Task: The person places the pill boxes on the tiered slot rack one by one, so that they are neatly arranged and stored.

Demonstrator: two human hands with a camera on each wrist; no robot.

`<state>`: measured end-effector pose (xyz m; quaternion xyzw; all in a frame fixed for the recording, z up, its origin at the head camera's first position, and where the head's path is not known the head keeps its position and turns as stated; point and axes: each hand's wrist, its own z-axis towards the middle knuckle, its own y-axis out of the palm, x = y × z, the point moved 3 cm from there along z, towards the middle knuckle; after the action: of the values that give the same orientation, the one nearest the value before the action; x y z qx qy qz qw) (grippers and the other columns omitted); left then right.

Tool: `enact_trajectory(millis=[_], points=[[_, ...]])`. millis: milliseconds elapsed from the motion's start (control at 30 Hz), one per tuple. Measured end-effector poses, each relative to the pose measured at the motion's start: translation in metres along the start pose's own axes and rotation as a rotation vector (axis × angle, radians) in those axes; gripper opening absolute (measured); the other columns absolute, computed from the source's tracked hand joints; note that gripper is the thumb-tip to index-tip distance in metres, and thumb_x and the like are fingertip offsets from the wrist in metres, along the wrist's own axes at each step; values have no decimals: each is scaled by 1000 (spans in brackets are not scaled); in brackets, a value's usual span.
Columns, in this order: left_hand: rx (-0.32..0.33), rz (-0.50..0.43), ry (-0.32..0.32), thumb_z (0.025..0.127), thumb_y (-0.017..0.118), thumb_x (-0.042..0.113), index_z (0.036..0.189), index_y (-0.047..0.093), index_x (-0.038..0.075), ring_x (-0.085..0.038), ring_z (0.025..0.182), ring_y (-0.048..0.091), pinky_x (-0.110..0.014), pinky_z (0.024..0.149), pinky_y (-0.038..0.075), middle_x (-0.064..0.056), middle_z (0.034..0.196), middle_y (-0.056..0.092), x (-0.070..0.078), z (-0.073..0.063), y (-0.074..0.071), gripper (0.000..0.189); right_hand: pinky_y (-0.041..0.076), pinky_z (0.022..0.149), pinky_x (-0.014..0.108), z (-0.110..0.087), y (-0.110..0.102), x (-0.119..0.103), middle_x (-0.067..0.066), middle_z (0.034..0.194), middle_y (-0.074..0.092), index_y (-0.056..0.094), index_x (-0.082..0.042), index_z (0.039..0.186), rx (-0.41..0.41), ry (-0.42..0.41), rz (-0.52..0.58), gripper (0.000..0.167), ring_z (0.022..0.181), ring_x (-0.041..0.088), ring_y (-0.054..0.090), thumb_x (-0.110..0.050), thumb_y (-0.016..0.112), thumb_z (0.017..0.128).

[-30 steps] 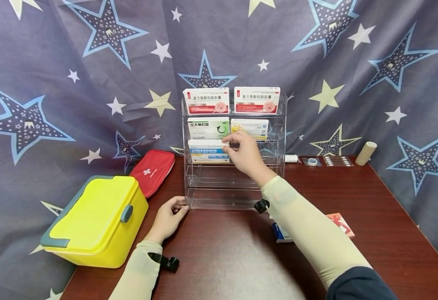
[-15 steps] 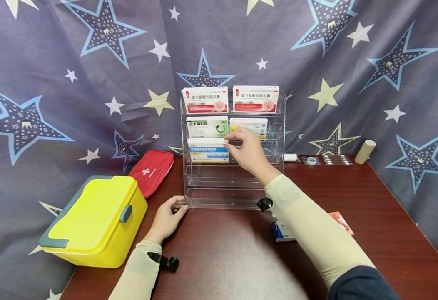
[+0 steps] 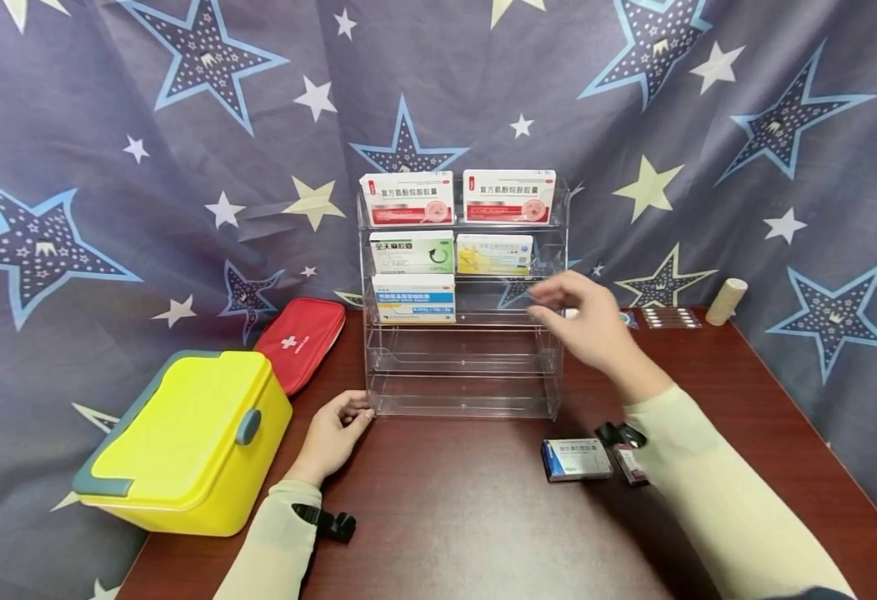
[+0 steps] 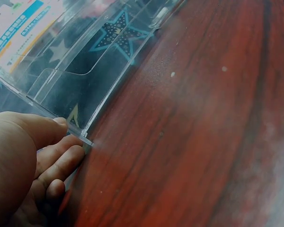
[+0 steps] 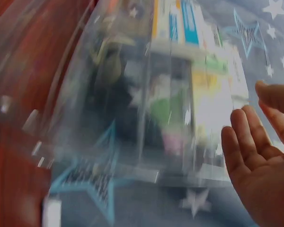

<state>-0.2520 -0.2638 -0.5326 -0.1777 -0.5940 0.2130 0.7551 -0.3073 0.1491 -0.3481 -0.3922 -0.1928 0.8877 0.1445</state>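
Observation:
A clear acrylic display rack [image 3: 464,407] stands on the table with medicine boxes on its upper three tiers. My left hand [image 3: 333,437] holds the rack's lower left corner; in the left wrist view the thumb lies along the side panel and the fingers are bent near the corner. My right hand [image 3: 577,321] is off the rack's right side, fingers loosely bent and holding nothing. A blue-and-white medicine box [image 3: 414,300] sits at the left of the third tier. Above it are a green-and-white box [image 3: 412,252] and a yellow-and-white box [image 3: 494,254].
Two red-and-white boxes [image 3: 509,198] fill the top tier. A blue-edged box [image 3: 577,460] lies on the table, another box partly under the right forearm. A yellow bin [image 3: 183,442] and red first-aid pouch [image 3: 299,346] stand left; swabs [image 3: 671,318] and a bandage roll [image 3: 727,302] lie at the back.
My right hand has left the blue-and-white box and moved right, past the rack's edge. That box now stands in the third tier. My left hand stays at the rack's corner.

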Motion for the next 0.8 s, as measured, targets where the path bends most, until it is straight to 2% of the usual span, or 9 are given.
enact_trajectory(millis=[167, 300, 400, 467, 567, 667, 800], points=[[2, 0, 4, 97, 76, 8, 121, 72, 9, -17, 96, 69, -32, 88, 51, -2, 104, 75, -2, 1, 1, 24, 55, 80, 21, -52, -44, 39, 9, 107, 75, 75, -7, 115, -86, 129, -28, 29, 93, 13, 71, -5, 85, 88], [0, -6, -2, 97, 76, 9, 122, 72, 9, -18, 97, 70, -33, 88, 51, -3, 104, 75, -3, 1, 1, 25, 54, 80, 19, -96, -74, 67, 10, 112, 75, 71, -9, 122, -166, 227, -56, 34, 97, 10, 71, -9, 84, 91], [0, -7, -4, 97, 76, 9, 122, 72, 8, -18, 97, 69, -33, 88, 51, -3, 104, 75, -4, 0, 1, 25, 54, 80, 20, -124, -91, 84, 9, 116, 74, 69, -11, 127, -240, 249, -70, 37, 102, 7, 69, -12, 82, 92], [0, -7, -5, 97, 76, 8, 122, 72, 8, -18, 97, 69, -32, 88, 51, -3, 104, 75, -4, 0, 1, 25, 55, 84, 23, -142, -100, 93, 9, 121, 72, 67, -9, 131, -299, 254, -37, 40, 108, 6, 67, -10, 81, 93], [-1, -10, -9, 98, 75, 8, 122, 72, 8, -18, 97, 69, -31, 88, 50, -2, 104, 75, -3, 0, 1, 24, 55, 89, 25, -164, -111, 106, 16, 130, 68, 62, -3, 138, -381, 278, 62, 47, 116, 11, 66, -5, 79, 94], [-4, -10, -11, 98, 75, 8, 122, 72, 8, -18, 97, 69, -31, 88, 50, -3, 104, 75, -2, -1, 0, 24, 53, 93, 24, -182, -119, 117, 24, 135, 64, 57, 4, 141, -420, 315, 135, 52, 120, 16, 66, -1, 76, 94], [-4, -11, -8, 98, 75, 8, 121, 72, 8, -18, 97, 69, -31, 88, 50, -3, 104, 75, -1, -1, 1, 24, 52, 94, 23, -196, -126, 129, 25, 135, 64, 56, 6, 142, -430, 328, 136, 54, 119, 16, 66, -1, 76, 93]])
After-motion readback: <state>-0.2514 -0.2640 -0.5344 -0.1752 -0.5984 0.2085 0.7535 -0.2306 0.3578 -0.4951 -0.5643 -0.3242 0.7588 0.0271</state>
